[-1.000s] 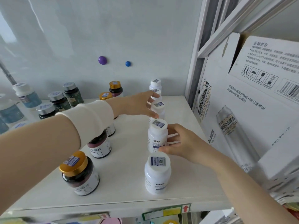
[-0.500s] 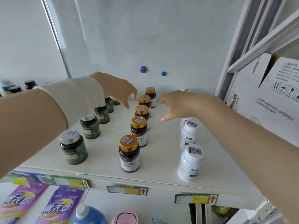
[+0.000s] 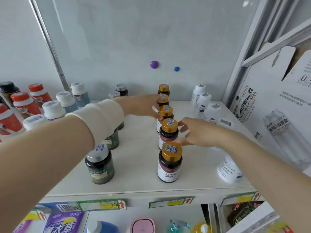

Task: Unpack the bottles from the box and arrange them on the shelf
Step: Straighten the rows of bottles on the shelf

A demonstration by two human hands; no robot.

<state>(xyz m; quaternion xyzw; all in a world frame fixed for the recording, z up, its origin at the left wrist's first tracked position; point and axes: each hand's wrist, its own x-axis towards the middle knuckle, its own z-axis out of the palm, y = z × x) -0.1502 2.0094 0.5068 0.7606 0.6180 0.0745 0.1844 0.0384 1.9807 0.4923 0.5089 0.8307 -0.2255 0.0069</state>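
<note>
- White shelf [image 3: 139, 153] against a pale wall carries rows of bottles; the cardboard box [image 3: 272, 105] stands at its right end.
- Gold-capped bottles [image 3: 168, 132] run near to far down the middle, upright and close together.
- Left hand [image 3: 146, 106] lays outstretched fingers on the row's left side, far along; right hand [image 3: 197, 133] is loosely spread at its right, holding nothing.
- Straightening the row seems the step: press gently from both sides at label height, not at the caps, so none tips toward the white bottles [image 3: 202, 101].
</note>
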